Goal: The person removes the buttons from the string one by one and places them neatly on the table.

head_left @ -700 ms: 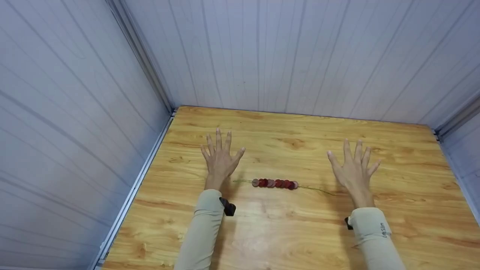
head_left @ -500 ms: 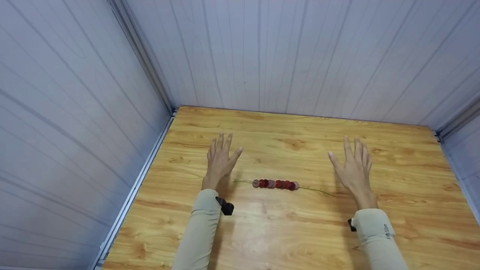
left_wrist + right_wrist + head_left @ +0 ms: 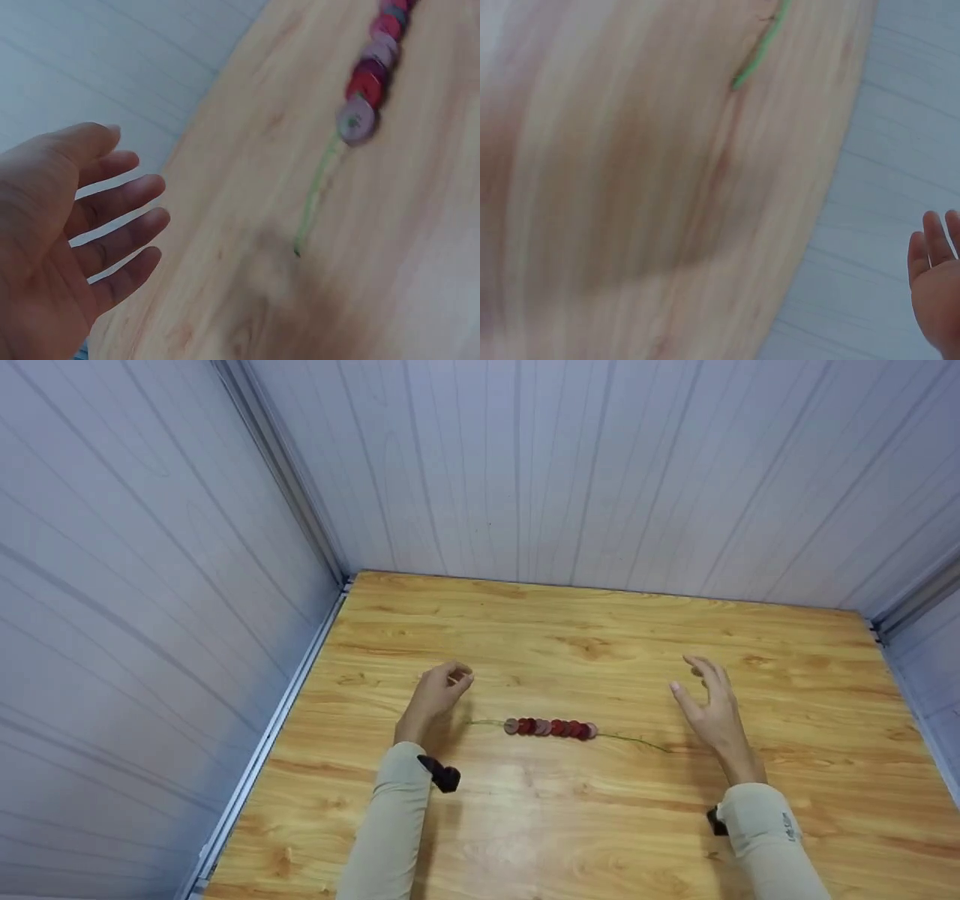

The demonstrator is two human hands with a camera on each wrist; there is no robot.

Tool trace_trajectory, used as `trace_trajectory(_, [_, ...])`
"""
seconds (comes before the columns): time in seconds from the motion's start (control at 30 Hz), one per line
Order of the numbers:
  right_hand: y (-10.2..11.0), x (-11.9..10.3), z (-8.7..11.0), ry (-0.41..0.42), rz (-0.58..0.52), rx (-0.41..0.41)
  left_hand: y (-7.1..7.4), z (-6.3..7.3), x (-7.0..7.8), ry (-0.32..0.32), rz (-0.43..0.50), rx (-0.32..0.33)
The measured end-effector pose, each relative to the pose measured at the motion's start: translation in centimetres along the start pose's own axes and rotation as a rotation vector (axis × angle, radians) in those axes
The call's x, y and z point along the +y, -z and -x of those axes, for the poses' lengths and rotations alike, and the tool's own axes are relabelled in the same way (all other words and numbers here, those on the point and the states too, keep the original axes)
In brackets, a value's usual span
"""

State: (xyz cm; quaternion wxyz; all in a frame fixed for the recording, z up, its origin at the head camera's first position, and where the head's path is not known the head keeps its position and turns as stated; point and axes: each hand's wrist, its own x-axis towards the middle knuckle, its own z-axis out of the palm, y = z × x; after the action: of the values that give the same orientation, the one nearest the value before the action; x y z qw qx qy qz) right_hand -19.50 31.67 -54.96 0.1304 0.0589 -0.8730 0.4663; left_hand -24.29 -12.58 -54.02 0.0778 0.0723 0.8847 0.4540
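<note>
A row of overlapping red, dark red and pale pink buttons (image 3: 551,727) lies strung on a green string (image 3: 634,739) on the table. Past both ends of the row the string runs out loose; its left tail (image 3: 313,199) shows clearly in the left wrist view. My left hand (image 3: 436,694) hovers above the table near that tail, fingers loosely bent and holding nothing. Beyond the right tail, my right hand (image 3: 712,712) is raised with thumb and fingers apart, also holding nothing. Only part of the right hand (image 3: 937,292) shows in the right wrist view.
The wooden table (image 3: 525,825) has pale panel walls at its back (image 3: 480,472) and left (image 3: 135,622), and another at the right. A black wrist camera (image 3: 442,775) sits on the left sleeve, another (image 3: 717,821) on the right.
Both hands have gone from fingers spread wide to fingers loosely bent. They have drawn slightly back toward the person. The button string has not moved.
</note>
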Motion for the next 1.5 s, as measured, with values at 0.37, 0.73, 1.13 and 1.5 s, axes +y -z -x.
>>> trace_trajectory(0.37, [-0.6, 3.1, 2.1, -0.111, 0.038, -0.105, -1.6, 1.8, -2.6, 0.094, -0.029, -0.059])
trace_trajectory(0.73, [-1.2, 4.0, 3.5, -0.165, 0.031, -0.215, -2.3, 2.1, -3.9, 0.042, -0.061, -0.088])
trace_trajectory(1.13, [-2.3, 5.0, 4.7, -0.125, 0.057, -0.219, -3.4, 2.4, -4.9, -0.036, -0.133, -0.007])
trace_trajectory(1.5, [-2.5, 5.2, 4.9, -0.11, 0.078, -0.231, -4.5, 2.7, -5.2, 0.008, -0.171, 0.068])
